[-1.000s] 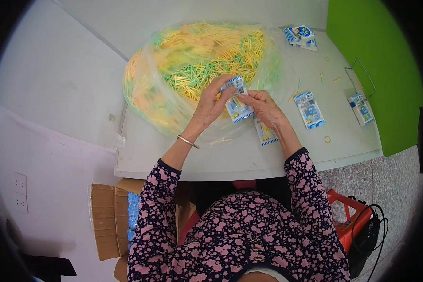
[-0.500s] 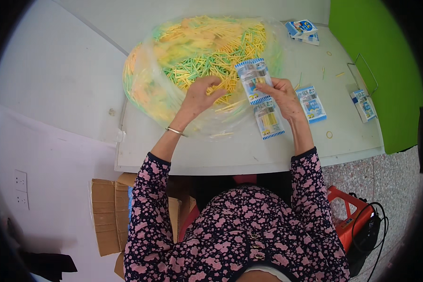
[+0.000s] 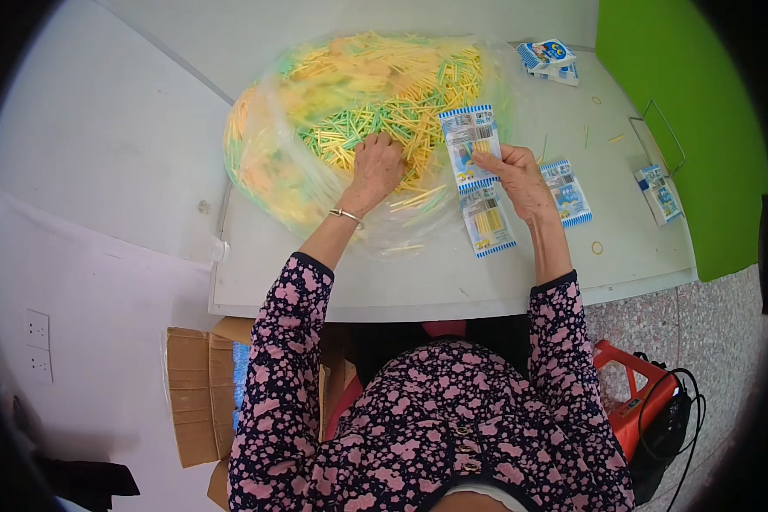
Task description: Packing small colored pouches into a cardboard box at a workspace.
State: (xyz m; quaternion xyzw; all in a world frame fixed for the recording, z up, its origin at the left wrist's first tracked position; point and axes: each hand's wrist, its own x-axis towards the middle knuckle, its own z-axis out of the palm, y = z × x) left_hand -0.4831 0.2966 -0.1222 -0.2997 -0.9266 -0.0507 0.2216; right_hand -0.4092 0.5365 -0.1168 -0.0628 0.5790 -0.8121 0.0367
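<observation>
A large clear plastic bag (image 3: 269, 175) lies open on the table, full of thin yellow and green sticks (image 3: 337, 128). My left hand (image 3: 379, 171) rests on the sticks at the bag's mouth, fingers curled down and bunched, with the fingertips hidden. My right hand (image 3: 520, 179) pinches a small blue-and-white packet (image 3: 468, 128) upright beside the bag; yellow shows through its clear window. Just below it on the table lies a similar packet (image 3: 489, 224) with yellow sticks inside. Another blue-and-white packet (image 3: 574, 205) lies flat, partly behind my right hand.
Several packets (image 3: 548, 55) are stacked at the back right. One more packet (image 3: 657, 192) stands by a wire handle (image 3: 676, 141) near the green panel (image 3: 700, 128). A rubber band (image 3: 597, 247) and stray sticks lie on the table (image 3: 384, 294). Below left is a cardboard box (image 3: 198, 397).
My left hand has moved right and turned down onto the sticks, its fingers closing from a spread pose. My right hand has shifted slightly right with the packet, which stands straighter.
</observation>
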